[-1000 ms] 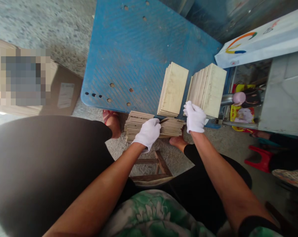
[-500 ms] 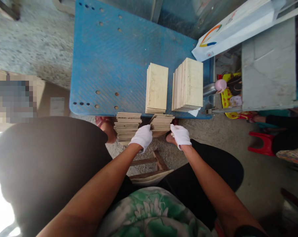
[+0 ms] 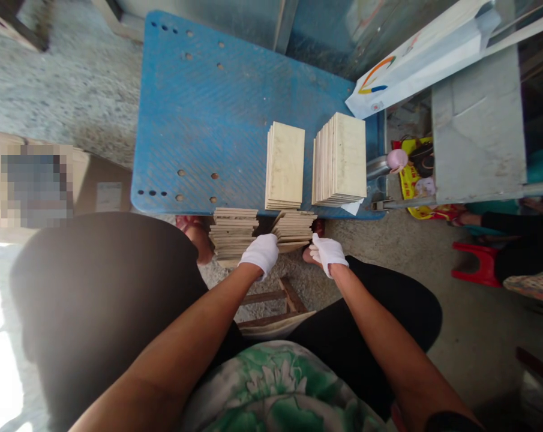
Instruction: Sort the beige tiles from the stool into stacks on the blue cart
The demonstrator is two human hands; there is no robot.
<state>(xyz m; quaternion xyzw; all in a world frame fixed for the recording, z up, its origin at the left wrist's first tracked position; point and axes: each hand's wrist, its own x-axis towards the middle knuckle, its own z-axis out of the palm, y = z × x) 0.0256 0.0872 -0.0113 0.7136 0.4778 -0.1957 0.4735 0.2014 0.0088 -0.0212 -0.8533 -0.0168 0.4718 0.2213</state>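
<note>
Since the right hand (image 3: 329, 252) dropped to the low stack (image 3: 294, 230), both flank it.
Left hand (image 3: 262, 253) curls onto it (right's fingers: cannot tell).

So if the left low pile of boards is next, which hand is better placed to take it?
Probably the left. The left hand sits at the gap between the two low piles, beside the left pile; the right hand is at the far end of the right pile, which lies between.
</note>
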